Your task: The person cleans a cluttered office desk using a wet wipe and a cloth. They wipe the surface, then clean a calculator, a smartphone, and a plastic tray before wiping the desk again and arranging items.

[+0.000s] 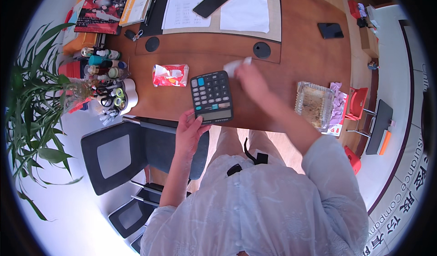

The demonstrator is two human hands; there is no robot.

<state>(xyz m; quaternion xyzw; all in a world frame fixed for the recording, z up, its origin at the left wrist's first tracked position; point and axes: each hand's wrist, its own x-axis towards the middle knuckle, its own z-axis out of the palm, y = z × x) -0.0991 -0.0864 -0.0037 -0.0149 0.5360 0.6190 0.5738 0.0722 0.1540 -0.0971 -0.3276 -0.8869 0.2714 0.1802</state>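
A dark desktop calculator (212,95) is tilted up near the desk's front edge, its keys and display facing me. My left hand (192,128) grips it by the corner beside the display. Just right of the calculator, my right hand (251,78) holds a white tissue (233,66) and is slightly blurred. The tissue appears apart from the keys. Left of the calculator lies a red packet of tissues (170,75) with white showing at its opening.
On the brown desk (290,65) are a phone (212,3) over papers, another phone (330,30), a clear plastic box (314,104) and a white pen holder (129,95) with scissors. A leafy plant (41,95) stands left. A black chair (140,147) is close to my left arm.
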